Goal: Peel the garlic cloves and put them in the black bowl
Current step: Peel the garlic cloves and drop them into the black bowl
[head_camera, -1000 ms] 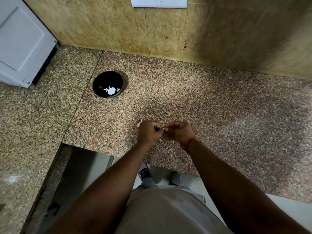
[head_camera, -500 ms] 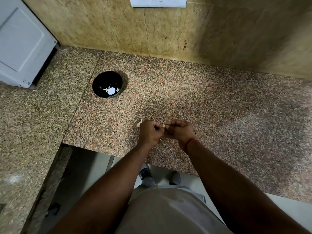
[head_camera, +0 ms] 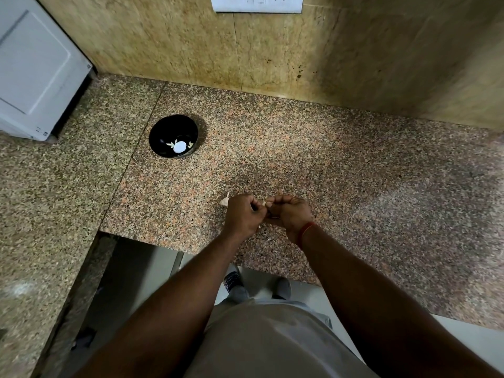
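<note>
My left hand (head_camera: 242, 214) and my right hand (head_camera: 290, 214) meet over the granite counter, fingers curled, both pinching a small pale garlic clove (head_camera: 264, 204) between their tips. Most of the clove is hidden by my fingers. A pale scrap of garlic skin (head_camera: 225, 200) lies on the counter just left of my left hand. The black bowl (head_camera: 163, 132) stands farther back to the left, apart from my hands, with a few pale cloves (head_camera: 171, 145) and a bright white spot on its bottom.
A white appliance (head_camera: 35, 75) stands at the far left against the tiled wall. A socket plate (head_camera: 257, 4) sits on the wall above. The counter's front edge (head_camera: 169, 248) runs just below my hands, stepping back at the left. My feet show on the floor below.
My hands stay in the same spot, working the clove between the fingertips with small shifts. The bowl has not moved.
</note>
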